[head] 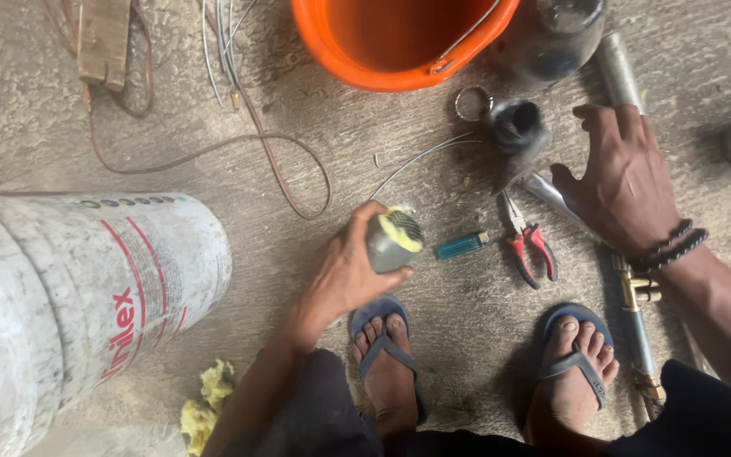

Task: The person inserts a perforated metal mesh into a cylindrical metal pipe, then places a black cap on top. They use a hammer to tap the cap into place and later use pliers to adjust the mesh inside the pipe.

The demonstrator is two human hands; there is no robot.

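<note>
My left hand [347, 272] grips a short grey metal cylinder [391, 240] with a yellowish wad on its end, low over the concrete floor. My right hand [622, 179] is spread open, palm down, over a metal pipe [621, 72] and a thin shiny rod [545, 192], with dark bead bracelets on the wrist. Between the hands lie red-handled pliers [528, 241] and a blue lighter [460, 246]. A black rubber sleeve [517, 129] and a metal ring [473, 103] lie just left of my right hand.
An orange bucket [344, 61] stands at the top, a dark round vessel [552, 38] beside it. A large white drum [69, 296] lies on its side at left. Wires [272, 156] loop across the floor. Yellow sponge scraps [206, 402] lie near my sandalled feet [391, 364].
</note>
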